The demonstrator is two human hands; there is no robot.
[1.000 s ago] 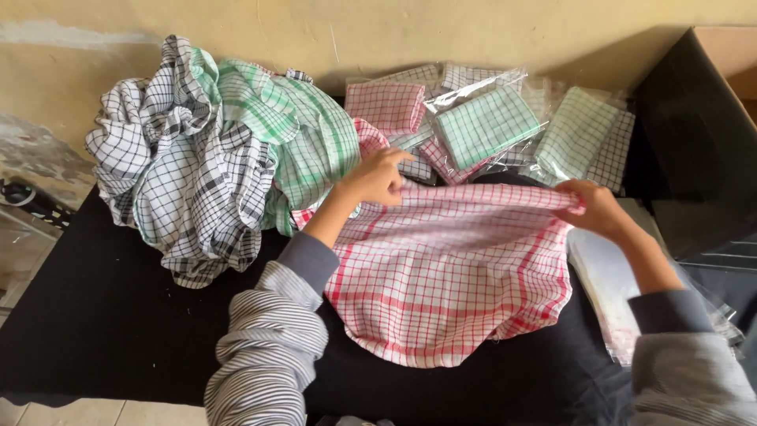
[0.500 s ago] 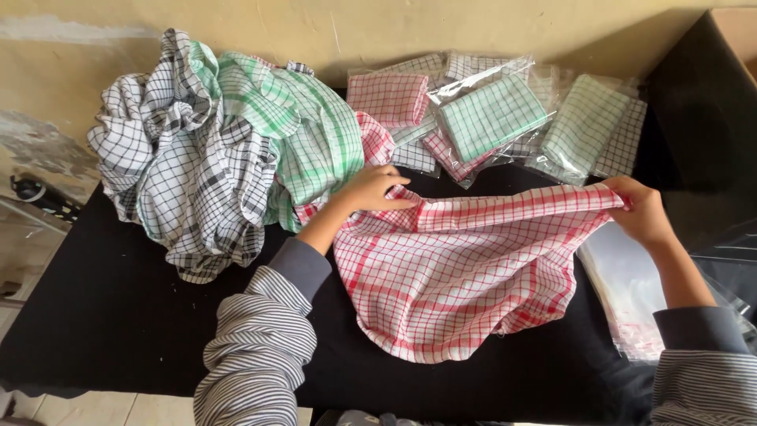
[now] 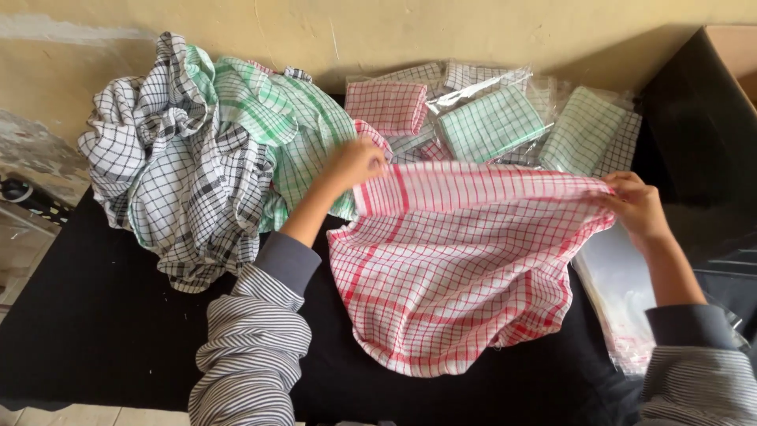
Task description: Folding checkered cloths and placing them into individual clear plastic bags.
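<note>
A red-and-white checked cloth (image 3: 457, 276) is stretched over a black table (image 3: 102, 331). My left hand (image 3: 353, 163) pinches its upper left corner. My right hand (image 3: 637, 207) grips the upper right corner. The top edge runs taut between my hands and is lifted off the table, while the lower part sags onto the surface. Both my sleeves are grey-striped.
A heap of loose black-checked (image 3: 177, 181) and green-checked cloths (image 3: 296, 130) lies at the left. Folded cloths in clear bags (image 3: 489, 118) sit along the wall. A stack of empty clear bags (image 3: 623, 292) lies at the right, beside a cardboard box (image 3: 733, 55).
Both hands have lifted the cloth's top edge and pulled it wider; the right hand has moved right, and the folded-over strip along the top is broader.
</note>
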